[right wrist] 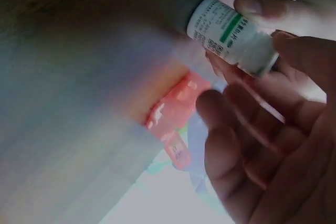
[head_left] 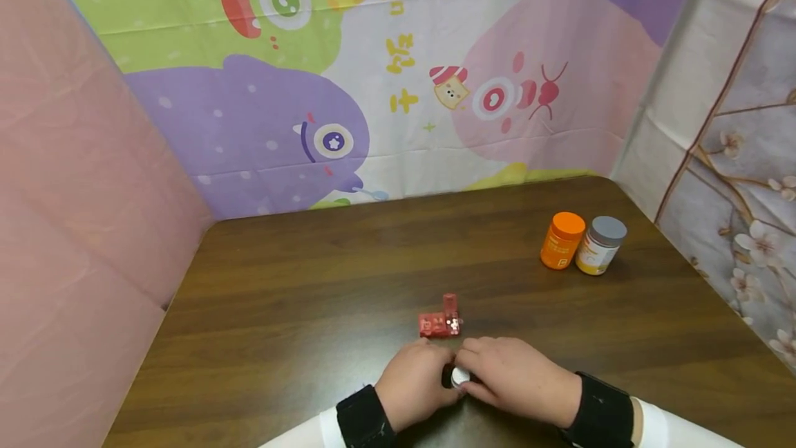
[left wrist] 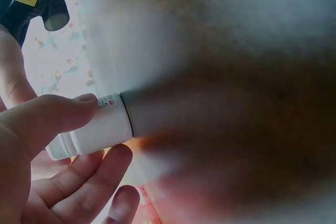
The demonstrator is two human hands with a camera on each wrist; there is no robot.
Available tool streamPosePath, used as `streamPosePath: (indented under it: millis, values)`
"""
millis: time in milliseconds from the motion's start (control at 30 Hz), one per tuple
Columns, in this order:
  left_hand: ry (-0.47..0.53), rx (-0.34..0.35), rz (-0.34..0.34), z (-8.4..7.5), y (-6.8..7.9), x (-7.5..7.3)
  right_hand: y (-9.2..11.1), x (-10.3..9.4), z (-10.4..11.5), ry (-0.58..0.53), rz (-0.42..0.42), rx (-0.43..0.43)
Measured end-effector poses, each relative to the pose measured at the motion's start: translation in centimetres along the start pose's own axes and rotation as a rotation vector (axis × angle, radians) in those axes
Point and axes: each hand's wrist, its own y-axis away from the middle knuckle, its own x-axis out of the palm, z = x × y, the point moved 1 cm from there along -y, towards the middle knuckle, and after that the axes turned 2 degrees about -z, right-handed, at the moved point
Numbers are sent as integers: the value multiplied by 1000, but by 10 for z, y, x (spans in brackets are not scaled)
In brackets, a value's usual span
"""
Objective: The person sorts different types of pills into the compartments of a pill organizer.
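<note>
A small white pill bottle (right wrist: 220, 27) with a green-striped label is between my two hands, close over the table; its white cap (head_left: 460, 377) shows from above. My left hand (head_left: 415, 380) grips the bottle's body, thumb along the label in the left wrist view. With thumb and forefinger, my right hand (head_left: 516, 377) pinches the cap end, its other fingers loosely bent. Just beyond the hands lies a red translucent pill organizer (head_left: 433, 325), one lid (head_left: 450, 303) swung open on its far side.
An orange bottle (head_left: 562, 240) and a white-and-yellow bottle with a grey lid (head_left: 600, 246) stand side by side at the back right of the brown wooden table (head_left: 298, 282). A cartoon-printed cloth (head_left: 398, 157) hangs along the table's back edge.
</note>
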Motion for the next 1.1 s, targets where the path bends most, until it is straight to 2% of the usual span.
streamPosePath:
  millis: [133, 233, 333, 467, 567, 733, 967, 1033, 1100]
  values:
    - [3, -2, 21, -1, -1, 2, -1, 3, 2, 17, 4, 84]
    - [13, -8, 36, -1, 0, 2, 2, 2, 3, 10, -17, 94]
    - [24, -17, 43, 0, 1, 2, 4, 0, 2, -10, -42, 46]
    - [30, -28, 55, 1, 3, 0, 5, 0, 0, 1, -51, -67]
    - [20, -21, 56, 0, 3, -2, 4, 1, -1, 5, -39, -99]
    - [8, -16, 39, -1, 2, -2, 1, 0, 0, -33, 8, -16]
    - [12, -19, 47, -1, 0, -2, -2, -1, 2, -17, 54, 130]
    - [15, -12, 45, -1, 0, -1, 0, -3, 1, -25, 36, 144]
    - [15, -6, 49, 0, -1, -1, 2, -7, 0, -34, 6, 117]
